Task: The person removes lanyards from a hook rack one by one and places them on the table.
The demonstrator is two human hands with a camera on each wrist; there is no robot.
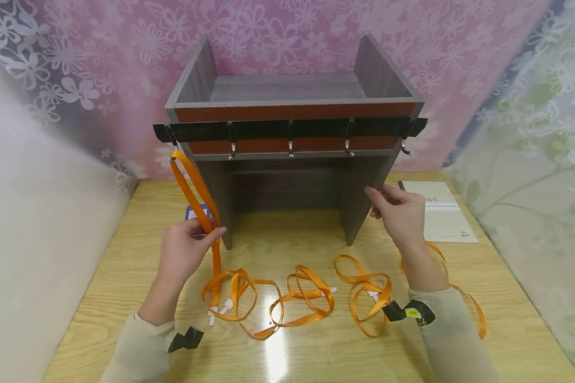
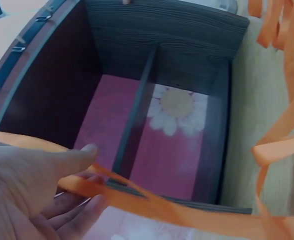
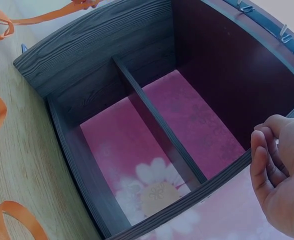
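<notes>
An orange lanyard (image 1: pixel 187 183) hangs in a loop from the leftmost hook (image 1: pixel 173 151) of the black hook rail (image 1: pixel 311 129). My left hand (image 1: pixel 187 247) pinches its two strands below the hook; in the left wrist view the orange band (image 2: pixel 132 202) runs between thumb and fingers. The rail is fixed across the front of a grey wooden shelf unit (image 1: pixel 287 88). My right hand (image 1: pixel 402 213), fingers loosely curled and holding nothing, is beside the unit's right side panel (image 1: pixel 364 197). Whether its fingertips touch the panel edge, I cannot tell.
Several more orange lanyards with white end pieces lie on the wooden table in front, including a middle lanyard (image 1: pixel 311 292) and a right lanyard (image 1: pixel 364 282). A notepad (image 1: pixel 445 213) lies at the right. A blue card (image 1: pixel 191 213) is partly hidden behind my left hand.
</notes>
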